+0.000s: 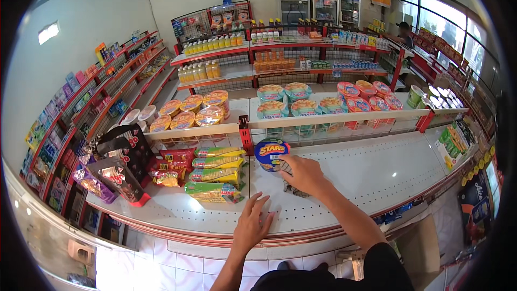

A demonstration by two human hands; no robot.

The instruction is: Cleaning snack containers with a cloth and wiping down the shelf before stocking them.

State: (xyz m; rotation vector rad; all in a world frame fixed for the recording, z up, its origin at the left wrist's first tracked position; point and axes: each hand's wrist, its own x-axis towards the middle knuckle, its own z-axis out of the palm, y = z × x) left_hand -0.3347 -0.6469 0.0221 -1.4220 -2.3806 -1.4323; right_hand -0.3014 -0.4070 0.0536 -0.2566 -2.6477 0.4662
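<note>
My right hand (303, 173) is at a round blue tub with a "Stars" lid (271, 154), which stands on the white perforated shelf (363, 178) just right of the red upright. Fingers touch the tub's right side; whether they grip it, I cannot tell. Beneath this hand lies a crumpled grey patterned cloth (295, 189), partly hidden by it. My left hand (252, 223) is empty, fingers apart, over the shelf's front edge. To its upper left lie several green and yellow snack packs (216, 176), beside red snack packs (175, 161).
Dark stand-up pouches (119, 178) and a purple pack (95, 186) stand at the left. Behind the cream rail (355, 118) are several instant noodle cups (306, 109). Green packs (453, 145) are at the shelf's right end. A person (404, 36) is at the far right back.
</note>
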